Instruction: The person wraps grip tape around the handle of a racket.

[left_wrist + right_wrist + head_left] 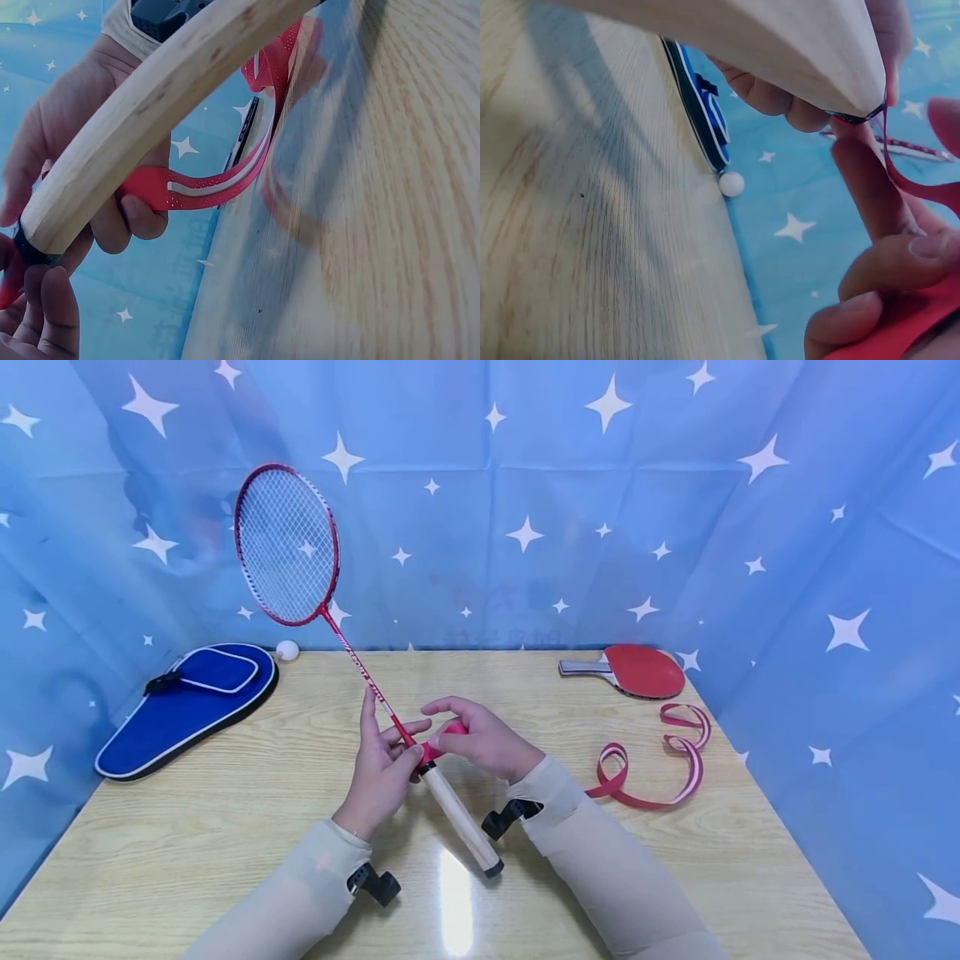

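At six o'clock, bare wooden handle [460, 820]: pale, black-capped, part of a slim red badminton racket [356, 661].
Left hand [379, 772]: seven o'clock, holding the racket at the handle's top.
Right hand [487, 742]: six o'clock, pinching red perforated tape [210, 200], whose tail curls towards four o'clock on the tan wooden table [300, 718].
Racket shaft [365, 675]: slants up towards eleven o'clock; "SPORT" reads, letters after it unclear.
Blue cloth case [195, 710], white-piped: nine o'clock.
Red rubber-faced paddle [648, 672]: three o'clock.
Round white ball [287, 650]: nine o'clock, beside the case.

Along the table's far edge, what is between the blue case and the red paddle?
In the head view, a white ball beside the blue case; the held racket's shaft also crosses there.
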The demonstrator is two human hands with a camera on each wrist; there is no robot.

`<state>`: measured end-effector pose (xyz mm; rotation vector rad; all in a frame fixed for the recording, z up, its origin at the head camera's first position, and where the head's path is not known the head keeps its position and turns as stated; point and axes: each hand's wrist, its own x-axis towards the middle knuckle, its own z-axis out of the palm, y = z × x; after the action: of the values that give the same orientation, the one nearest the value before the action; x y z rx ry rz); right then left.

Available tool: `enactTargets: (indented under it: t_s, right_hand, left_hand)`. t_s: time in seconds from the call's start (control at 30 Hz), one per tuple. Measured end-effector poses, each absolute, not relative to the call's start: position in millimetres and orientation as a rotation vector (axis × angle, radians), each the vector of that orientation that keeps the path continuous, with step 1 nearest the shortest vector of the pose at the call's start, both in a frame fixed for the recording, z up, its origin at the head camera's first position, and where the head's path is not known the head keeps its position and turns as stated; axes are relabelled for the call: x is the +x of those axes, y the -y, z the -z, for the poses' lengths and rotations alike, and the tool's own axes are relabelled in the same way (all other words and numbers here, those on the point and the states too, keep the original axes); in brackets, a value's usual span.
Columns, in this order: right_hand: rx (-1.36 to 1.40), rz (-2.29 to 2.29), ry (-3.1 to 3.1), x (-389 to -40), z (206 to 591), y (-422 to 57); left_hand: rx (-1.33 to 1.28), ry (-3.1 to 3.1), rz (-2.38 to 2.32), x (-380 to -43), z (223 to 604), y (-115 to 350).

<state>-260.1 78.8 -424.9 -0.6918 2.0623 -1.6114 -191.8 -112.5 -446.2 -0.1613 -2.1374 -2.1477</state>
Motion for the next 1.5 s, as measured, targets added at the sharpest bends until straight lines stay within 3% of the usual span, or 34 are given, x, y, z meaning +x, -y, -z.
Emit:
enactTargets:
  t_s: [1.5]
  right_hand:
    - [-0.733,1.524,-1.845,-256.5,422.6,-80.8]
  left_hand:
    - [-0.302,2.097,2.145,-191.9,447.3,114.1]
